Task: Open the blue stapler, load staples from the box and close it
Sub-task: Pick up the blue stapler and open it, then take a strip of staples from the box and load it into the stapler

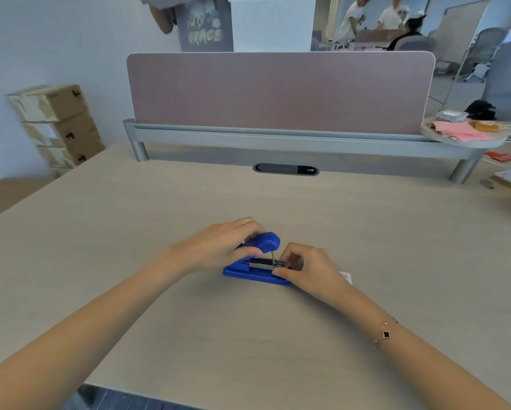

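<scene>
The blue stapler (254,270) lies on the light wood desk (189,315) in front of me, its top cover (264,242) swung up and its metal staple channel (263,264) exposed. My left hand (218,247) grips the raised cover from the left. My right hand (304,269) pinches at the right end of the metal channel, fingertips touching it; whether staples sit between the fingers I cannot tell. A small white box with red print (346,276) peeks out from behind my right hand, mostly hidden.
A mauve divider panel (278,90) on a grey rail crosses the back of the desk, with a black cable port (286,168) before it. Cardboard boxes (59,122) stack at the far left. Clutter and cables (470,128) lie at the right edge. People sit beyond the divider.
</scene>
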